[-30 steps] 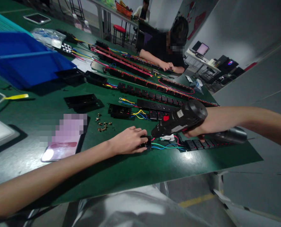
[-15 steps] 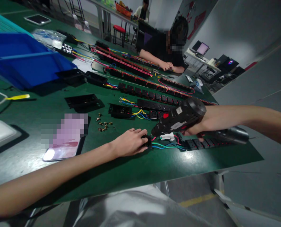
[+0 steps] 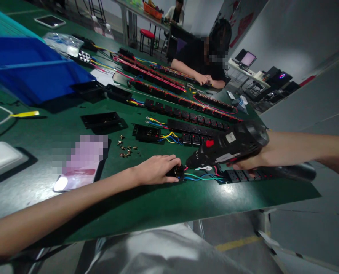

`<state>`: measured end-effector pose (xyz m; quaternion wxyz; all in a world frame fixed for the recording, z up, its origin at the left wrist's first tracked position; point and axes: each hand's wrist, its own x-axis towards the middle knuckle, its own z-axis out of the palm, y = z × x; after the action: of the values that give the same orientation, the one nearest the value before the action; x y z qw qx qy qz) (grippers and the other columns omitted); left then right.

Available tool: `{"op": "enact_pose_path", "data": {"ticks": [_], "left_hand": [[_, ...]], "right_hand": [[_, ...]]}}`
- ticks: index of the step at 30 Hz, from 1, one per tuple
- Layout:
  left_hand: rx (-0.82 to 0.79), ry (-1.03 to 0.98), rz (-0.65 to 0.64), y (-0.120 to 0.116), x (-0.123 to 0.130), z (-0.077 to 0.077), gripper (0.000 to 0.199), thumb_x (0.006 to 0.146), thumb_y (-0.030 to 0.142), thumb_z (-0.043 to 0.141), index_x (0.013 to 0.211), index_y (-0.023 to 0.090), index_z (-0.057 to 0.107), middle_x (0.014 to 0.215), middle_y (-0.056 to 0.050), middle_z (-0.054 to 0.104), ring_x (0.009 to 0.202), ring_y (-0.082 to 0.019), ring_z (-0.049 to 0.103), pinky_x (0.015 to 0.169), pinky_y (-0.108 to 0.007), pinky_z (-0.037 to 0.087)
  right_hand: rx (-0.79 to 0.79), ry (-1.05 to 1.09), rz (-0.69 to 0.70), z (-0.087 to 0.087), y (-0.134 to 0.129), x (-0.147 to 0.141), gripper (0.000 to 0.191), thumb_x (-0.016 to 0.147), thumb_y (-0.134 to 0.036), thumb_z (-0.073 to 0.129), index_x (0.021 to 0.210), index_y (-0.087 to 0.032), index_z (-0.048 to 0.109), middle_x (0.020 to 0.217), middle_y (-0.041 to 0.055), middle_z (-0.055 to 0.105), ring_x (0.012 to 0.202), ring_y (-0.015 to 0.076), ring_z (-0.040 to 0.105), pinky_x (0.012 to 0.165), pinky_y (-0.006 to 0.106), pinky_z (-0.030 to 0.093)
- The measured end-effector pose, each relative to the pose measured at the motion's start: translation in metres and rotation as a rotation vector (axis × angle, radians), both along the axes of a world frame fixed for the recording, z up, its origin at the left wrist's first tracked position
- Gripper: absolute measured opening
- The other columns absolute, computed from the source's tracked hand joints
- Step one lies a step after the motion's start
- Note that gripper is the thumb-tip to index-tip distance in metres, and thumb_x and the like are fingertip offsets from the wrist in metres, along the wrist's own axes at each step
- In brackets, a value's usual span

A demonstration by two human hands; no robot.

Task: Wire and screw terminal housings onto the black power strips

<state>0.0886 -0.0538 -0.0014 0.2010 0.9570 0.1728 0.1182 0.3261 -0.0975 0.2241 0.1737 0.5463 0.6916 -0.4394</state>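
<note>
My left hand (image 3: 160,169) is closed round a small black box (image 3: 177,173) near the table's front edge. Green, blue and red wires (image 3: 200,177) run from that box to a black socket strip (image 3: 238,176) on the right. A black power drill (image 3: 229,146) is gripped in my right hand (image 3: 251,158), its nose pointing left and down beside the box. The drill hides part of the strip and of my right fingers. Several brass screws (image 3: 125,148) lie behind my left hand, and another open black box (image 3: 148,133) with yellow and blue wires sits farther back.
A phone (image 3: 83,163) and a white case (image 3: 2,158) lie at the left, with a blue bin (image 3: 35,72) behind them. More socket strips (image 3: 183,114) cross the table. Opposite, a person's hands (image 3: 205,79) rest near the far strips.
The drill and my right hand have shifted right and slightly down in the view. More of the small box shows under my left fingers. The whole view has moved slightly.
</note>
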Motion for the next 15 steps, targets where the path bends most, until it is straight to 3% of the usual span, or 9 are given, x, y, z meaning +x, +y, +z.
{"op": "enact_pose_path", "data": {"ticks": [15], "left_hand": [[-0.039, -0.018, -0.032, 0.0014, -0.0004, -0.0069, 0.032, 0.093, 0.05, 0.053, 0.114, 0.025, 0.057, 0.113, -0.004, 0.058, 0.104, -0.022, 0.061, 0.088, -0.032, 0.049]], "right_hand": [[-0.032, -0.031, -0.002, -0.0082, -0.0009, -0.0065, 0.011, 0.081, -0.028, 0.059, 0.083, -0.017, 0.06, 0.069, -0.0014, 0.059, 0.062, 0.0143, 0.058, 0.053, 0.023, 0.049]]}}
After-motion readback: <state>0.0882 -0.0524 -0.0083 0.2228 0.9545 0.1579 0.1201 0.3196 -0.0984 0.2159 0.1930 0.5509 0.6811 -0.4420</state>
